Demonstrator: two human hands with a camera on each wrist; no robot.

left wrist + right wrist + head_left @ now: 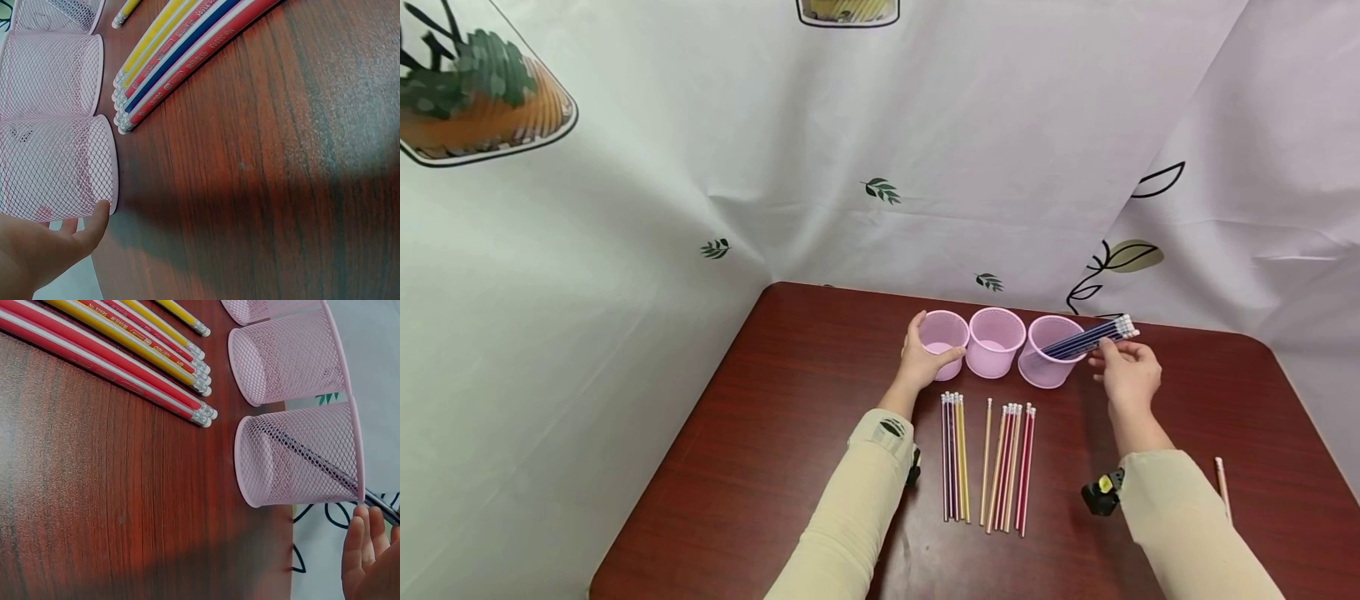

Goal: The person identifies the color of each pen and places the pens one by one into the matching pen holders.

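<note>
Three pink mesh pen cups stand in a row in the head view. My left hand (923, 360) grips the left pen cup (945, 321), its thumb across the front. The middle pen cup (992, 360) stands beside it. A bundle of dark blue pencils (1075, 343) leans out over the rim of the right pen cup (1043, 372). My right hand (1129, 375) pinches the bundle near its white eraser ends, thumb over the lower pencils. In the right wrist view, the right fingers (355, 540) are right at the cup's rim, and the dark pencils slant down inside the mesh.
In front of the cups lie yellow and dark pencils (955, 458), a lone yellow pencil (986, 467), and several red and yellow pencils (1007, 467). Another pencil (1222, 487) lies near the right sleeve. A patterned white cloth (925, 242) hangs behind the dark wooden table (760, 467).
</note>
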